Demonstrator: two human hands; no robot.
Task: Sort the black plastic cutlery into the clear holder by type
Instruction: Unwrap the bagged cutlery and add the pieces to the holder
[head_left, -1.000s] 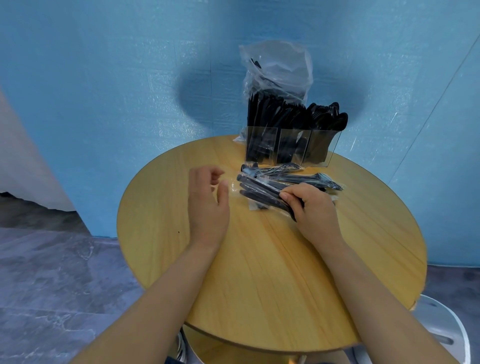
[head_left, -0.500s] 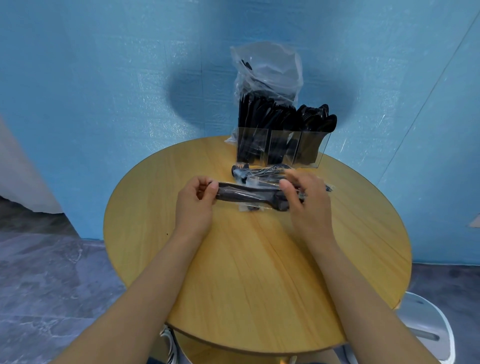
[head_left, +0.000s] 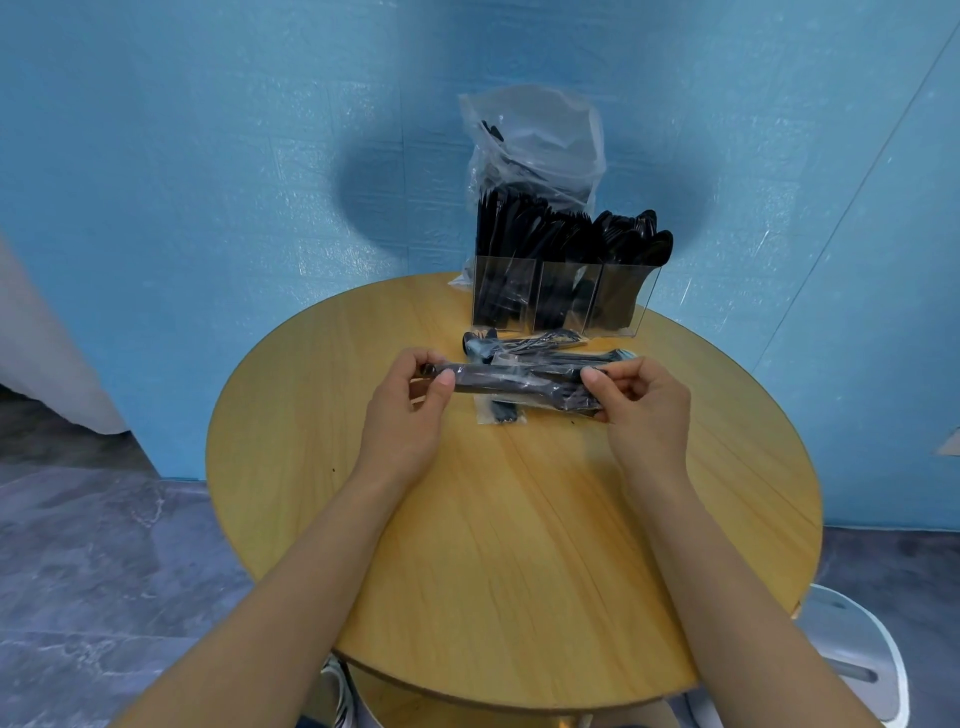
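Wrapped cutlery pack held at both ends above the table

The left hand (head_left: 410, 410) and right hand (head_left: 641, 410) pinch the ends of a wrapped cutlery pack (head_left: 519, 382), near the clear holder (head_left: 563, 301). Risk: if the film tears abruptly, pieces may scatter across the round table (head_left: 519, 545) or mix types.

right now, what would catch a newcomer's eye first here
First, the clear-wrapped packet of black plastic cutlery held lengthwise between the left hand and the right hand, above the round wooden table. Behind it, at the table's far edge, stands the clear three-compartment holder crammed with black cutlery, with a crumpled clear plastic bag behind that.
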